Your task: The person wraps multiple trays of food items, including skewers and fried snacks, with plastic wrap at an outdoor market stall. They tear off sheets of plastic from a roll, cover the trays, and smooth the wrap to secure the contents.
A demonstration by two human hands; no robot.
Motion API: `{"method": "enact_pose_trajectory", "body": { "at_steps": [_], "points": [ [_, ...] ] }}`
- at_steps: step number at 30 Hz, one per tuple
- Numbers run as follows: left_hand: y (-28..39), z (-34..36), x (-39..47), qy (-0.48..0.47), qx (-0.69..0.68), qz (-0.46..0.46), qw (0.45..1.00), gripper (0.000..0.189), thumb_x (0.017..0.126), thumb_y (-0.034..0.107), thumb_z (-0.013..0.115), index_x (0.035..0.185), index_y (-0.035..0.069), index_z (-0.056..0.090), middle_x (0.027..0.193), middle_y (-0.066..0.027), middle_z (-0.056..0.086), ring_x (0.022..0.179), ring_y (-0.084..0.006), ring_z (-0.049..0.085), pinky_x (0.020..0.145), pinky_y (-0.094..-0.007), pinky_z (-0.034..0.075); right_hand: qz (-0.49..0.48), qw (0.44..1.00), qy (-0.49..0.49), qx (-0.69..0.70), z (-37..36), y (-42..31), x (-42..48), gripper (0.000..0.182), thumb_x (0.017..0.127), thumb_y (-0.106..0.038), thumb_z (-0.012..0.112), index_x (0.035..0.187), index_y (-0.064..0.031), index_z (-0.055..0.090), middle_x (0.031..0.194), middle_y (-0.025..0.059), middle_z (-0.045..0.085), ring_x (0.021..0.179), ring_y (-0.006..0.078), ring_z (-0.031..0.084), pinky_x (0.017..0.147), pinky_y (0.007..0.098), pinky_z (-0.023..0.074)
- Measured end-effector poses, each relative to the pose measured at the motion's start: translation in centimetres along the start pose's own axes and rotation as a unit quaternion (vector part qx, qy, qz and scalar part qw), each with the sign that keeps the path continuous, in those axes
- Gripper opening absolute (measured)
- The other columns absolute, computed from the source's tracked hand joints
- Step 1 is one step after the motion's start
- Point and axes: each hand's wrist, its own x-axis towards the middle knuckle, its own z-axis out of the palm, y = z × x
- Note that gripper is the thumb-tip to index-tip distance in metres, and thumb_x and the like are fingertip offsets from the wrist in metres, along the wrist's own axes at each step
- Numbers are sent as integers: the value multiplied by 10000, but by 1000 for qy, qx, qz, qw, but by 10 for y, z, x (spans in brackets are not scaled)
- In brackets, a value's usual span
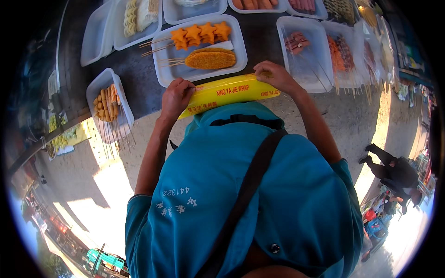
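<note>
A yellow roll of plastic food wrap (231, 91) with red printing lies across the front of my body, just below the dark tabletop's edge. Its left part is gripped by my left hand (178, 96), thumb and fingers closed together. My right hand (274, 76) pinches the roll's upper edge near the right end. Whether the fingertips hold loose film too, I cannot tell. Directly beyond the roll sits a white plastic tray (163, 74). In it are skewered orange star-shaped pieces (201, 33) and a stack of breaded oval patties on sticks (210, 58).
To the left, a smaller tray (123, 121) of skewered rolls overhangs the table edge. Film-covered trays of skewers (309, 76) line the right side, sticks jutting outward. More trays (95, 38) stand at the back. A person in dark clothes (396, 173) is farther off at right.
</note>
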Motion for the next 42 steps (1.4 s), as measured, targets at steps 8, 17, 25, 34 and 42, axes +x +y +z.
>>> {"method": "enact_pose_trajectory", "body": {
  "at_steps": [8, 17, 25, 34, 42],
  "points": [
    [2, 11, -2, 77, -64, -31, 995, 43, 834, 95, 555, 846, 57, 540, 785, -80, 599, 714, -259, 597, 609, -322, 472, 43, 994, 99, -29, 14, -6, 7, 111, 819, -115, 564, 847, -16, 520, 775, 130, 574, 721, 266, 580, 657, 329, 451],
    [-2, 21, 7, 134, -250, -132, 950, 51, 884, 78, 501, 868, 37, 527, 753, -70, 651, 706, -160, 635, 672, -267, 499, 104, 974, 192, -53, 26, 15, 19, 103, 837, -114, 547, 836, -15, 517, 711, 127, 593, 665, 264, 603, 588, 338, 459],
    [4, 15, -8, 136, -49, -81, 986, 35, 856, 82, 539, 865, 48, 546, 707, -97, 600, 637, -238, 606, 582, -291, 465, 110, 968, 192, 122, 26, -1, -8, 102, 862, -106, 533, 850, -7, 516, 685, 44, 535, 626, 97, 513, 590, 244, 423],
    [19, 3, -32, 103, -99, 41, 989, 49, 823, 35, 565, 858, 52, 536, 731, -105, 582, 620, -254, 594, 556, -309, 471, 144, 957, 66, 245, 8, -34, -31, 99, 880, -102, 518, 832, -19, 492, 692, 8, 475, 616, 70, 457, 577, 218, 394],
    [30, -13, -32, 152, -79, 73, 983, 75, 807, 2, 565, 856, 49, 534, 732, -95, 581, 610, -243, 588, 567, -297, 470, 120, 973, 121, 153, 3, -56, -34, 110, 879, -118, 526, 853, -14, 498, 692, 22, 509, 635, 81, 484, 592, 229, 415]
  ]
}}
